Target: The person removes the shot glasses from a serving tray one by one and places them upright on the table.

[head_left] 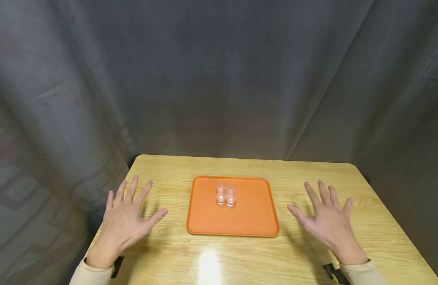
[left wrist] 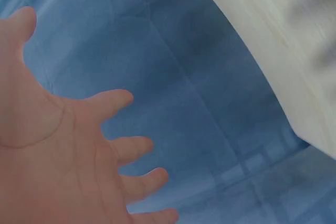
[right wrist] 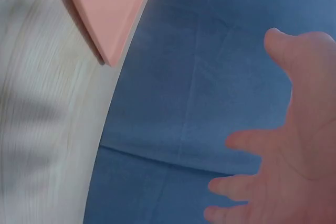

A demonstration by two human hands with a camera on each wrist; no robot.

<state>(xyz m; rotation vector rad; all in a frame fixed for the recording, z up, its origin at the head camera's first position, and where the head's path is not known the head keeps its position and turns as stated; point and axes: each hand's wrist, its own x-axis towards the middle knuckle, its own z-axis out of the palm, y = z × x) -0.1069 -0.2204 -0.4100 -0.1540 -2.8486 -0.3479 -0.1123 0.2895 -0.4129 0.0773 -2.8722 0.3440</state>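
An orange tray (head_left: 247,217) lies in the middle of the wooden table. Several small clear glasses (head_left: 231,201) stand on it in a tight cluster, a little left of its centre. To the left of the tray my left hand (head_left: 124,223) hovers over the table with its fingers spread, holding nothing. My right hand (head_left: 327,225) is spread the same way on the other side, apart from the tray. Both palms show bare in the wrist views, the left hand (left wrist: 68,145) and the right hand (right wrist: 299,150) alike. A corner of the tray (right wrist: 110,14) shows in the right wrist view.
The wooden table (head_left: 162,253) has rounded far corners. Dark grey curtains (head_left: 219,79) hang behind it and along both sides, close to its edges. A bright light reflection sits on the tabletop in front of the tray.
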